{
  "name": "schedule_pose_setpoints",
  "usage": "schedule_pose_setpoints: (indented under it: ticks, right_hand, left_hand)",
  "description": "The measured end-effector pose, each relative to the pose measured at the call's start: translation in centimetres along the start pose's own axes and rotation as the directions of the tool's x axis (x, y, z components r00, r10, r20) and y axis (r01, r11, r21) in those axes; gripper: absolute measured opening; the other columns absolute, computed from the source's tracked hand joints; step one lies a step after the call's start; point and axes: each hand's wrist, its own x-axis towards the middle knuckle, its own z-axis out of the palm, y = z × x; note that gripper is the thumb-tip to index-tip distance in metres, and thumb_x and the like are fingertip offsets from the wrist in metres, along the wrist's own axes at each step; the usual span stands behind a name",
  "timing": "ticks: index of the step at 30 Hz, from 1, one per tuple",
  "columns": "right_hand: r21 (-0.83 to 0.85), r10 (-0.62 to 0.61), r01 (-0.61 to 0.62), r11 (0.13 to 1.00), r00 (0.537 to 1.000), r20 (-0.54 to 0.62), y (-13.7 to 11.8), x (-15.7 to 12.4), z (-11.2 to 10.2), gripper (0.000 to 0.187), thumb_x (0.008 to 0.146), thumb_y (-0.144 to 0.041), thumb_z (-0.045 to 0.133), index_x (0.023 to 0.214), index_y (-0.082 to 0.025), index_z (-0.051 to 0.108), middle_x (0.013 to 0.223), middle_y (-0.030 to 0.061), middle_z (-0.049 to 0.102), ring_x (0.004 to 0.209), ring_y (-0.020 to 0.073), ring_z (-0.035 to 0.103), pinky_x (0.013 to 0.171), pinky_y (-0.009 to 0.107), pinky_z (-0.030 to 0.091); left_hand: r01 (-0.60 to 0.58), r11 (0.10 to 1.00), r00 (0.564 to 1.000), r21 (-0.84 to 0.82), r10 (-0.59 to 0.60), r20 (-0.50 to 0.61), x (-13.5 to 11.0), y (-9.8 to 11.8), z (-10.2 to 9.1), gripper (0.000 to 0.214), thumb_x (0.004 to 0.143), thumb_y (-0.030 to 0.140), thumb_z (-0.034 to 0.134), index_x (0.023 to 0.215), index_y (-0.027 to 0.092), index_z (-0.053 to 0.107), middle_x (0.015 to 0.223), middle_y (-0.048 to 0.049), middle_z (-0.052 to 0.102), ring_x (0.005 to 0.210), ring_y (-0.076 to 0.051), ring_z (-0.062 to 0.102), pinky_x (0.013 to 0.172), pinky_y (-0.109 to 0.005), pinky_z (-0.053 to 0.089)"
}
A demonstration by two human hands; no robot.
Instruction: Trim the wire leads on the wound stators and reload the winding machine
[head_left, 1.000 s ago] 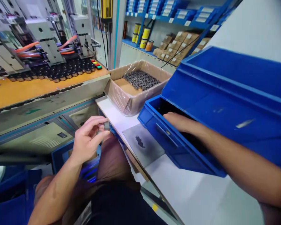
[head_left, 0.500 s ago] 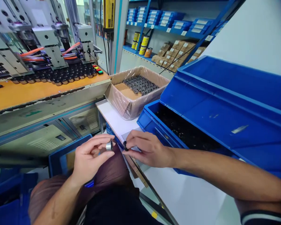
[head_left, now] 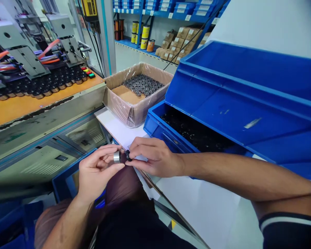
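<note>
My left hand [head_left: 98,171] pinches a small silver metal cylinder [head_left: 116,157] between thumb and fingers, above my lap. My right hand [head_left: 152,157] pinches a small black ring-like part [head_left: 128,155] and holds it right against the open end of the cylinder. Both hands meet just off the front corner of the white table [head_left: 197,204]. Behind my right wrist stands an open blue bin [head_left: 155,128] with many small black parts inside.
A plastic-lined cardboard box [head_left: 124,107] of dark parts sits at the table's far end. A machine with an orange deck [head_left: 28,103] and rows of dark parts stands to the left. A larger blue crate [head_left: 248,86] leans over the bin. Shelves of blue boxes line the back.
My right hand came out of the blue bin with a black part and moved left until it met the cylinder in my left hand. The view shifted slightly right.
</note>
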Motion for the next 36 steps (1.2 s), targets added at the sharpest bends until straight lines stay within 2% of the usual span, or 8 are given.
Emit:
schedule_pose_setpoints:
  ticks: [3,8,14,17,23,30,36]
  right_hand:
    - [-0.008,-0.006,0.006,1.000,1.000,0.003,0.0,0.0,0.1,0.007,0.092,-0.015,0.065,0.089,-0.016,0.059,0.081,0.0048,0.063,0.077,0.0128,0.062,0.068,0.023,0.054]
    - [-0.039,0.005,-0.005,0.999,1.000,0.000,0.0,0.0,0.2,0.007,0.092,-0.011,0.061,0.090,-0.017,0.059,0.084,0.0047,0.063,0.081,0.0133,0.064,0.070,0.023,0.056]
    - [-0.074,-0.042,0.043,0.996,0.999,0.018,-0.3,0.4,-0.1,0.010,0.089,-0.006,0.059,0.094,-0.014,0.061,0.087,0.0075,0.066,0.082,0.0141,0.065,0.072,0.024,0.057]
    - [-0.116,-0.065,0.063,0.991,0.998,-0.010,-0.5,0.5,-0.3,0.014,0.089,-0.007,0.061,0.102,-0.013,0.062,0.092,0.0087,0.066,0.083,0.0147,0.065,0.072,0.025,0.057]
    - [-0.275,-0.147,0.145,0.950,0.989,0.014,-0.5,0.7,-1.0,0.018,0.092,-0.011,0.062,0.109,-0.015,0.063,0.095,0.0079,0.062,0.079,0.0125,0.062,0.063,0.022,0.053]
    - [-0.283,-0.205,0.202,0.938,0.979,0.019,-0.4,0.7,-1.1,0.016,0.094,-0.016,0.062,0.110,-0.013,0.063,0.095,0.0093,0.064,0.080,0.0125,0.061,0.063,0.021,0.056]
    - [-0.304,-0.226,0.219,0.927,0.974,0.013,-0.4,0.5,-0.9,0.019,0.093,-0.014,0.064,0.112,-0.012,0.061,0.101,0.0113,0.066,0.091,0.0150,0.065,0.072,0.026,0.060]
  left_hand:
    - [0.024,0.999,1.000,-0.044,-0.024,0.013,0.2,0.3,0.3,0.036,0.064,0.005,0.086,0.095,0.021,0.079,0.103,-0.0076,0.080,0.090,-0.021,0.078,0.081,-0.027,0.066]
    - [0.134,0.983,0.987,-0.122,-0.120,0.111,0.5,0.8,1.0,0.040,0.068,0.002,0.083,0.099,0.026,0.078,0.103,-0.0027,0.081,0.084,-0.015,0.078,0.080,-0.019,0.064]
    - [0.052,0.993,0.998,-0.101,-0.048,0.045,0.4,1.2,1.4,0.044,0.068,-0.002,0.081,0.101,0.027,0.078,0.098,-0.0003,0.082,0.085,-0.013,0.078,0.080,-0.016,0.063]
    - [0.039,0.993,0.999,-0.107,-0.035,0.036,0.2,1.1,1.4,0.047,0.066,-0.002,0.082,0.103,0.027,0.078,0.095,0.0000,0.082,0.084,-0.013,0.078,0.080,-0.015,0.062]
    - [0.055,0.993,0.998,-0.103,-0.052,0.040,0.0,1.4,1.4,0.044,0.064,-0.002,0.083,0.097,0.026,0.080,0.091,0.0017,0.082,0.082,-0.012,0.078,0.078,-0.012,0.061]
    - [0.134,0.980,0.990,-0.146,-0.126,0.063,0.1,1.6,1.6,0.043,0.062,-0.003,0.083,0.095,0.025,0.081,0.085,0.0017,0.082,0.076,-0.011,0.077,0.071,-0.010,0.060]
    - [0.149,0.970,0.988,-0.194,-0.140,0.061,0.2,1.5,1.7,0.043,0.060,-0.005,0.083,0.093,0.023,0.081,0.083,0.0007,0.082,0.073,-0.010,0.077,0.067,-0.009,0.059]
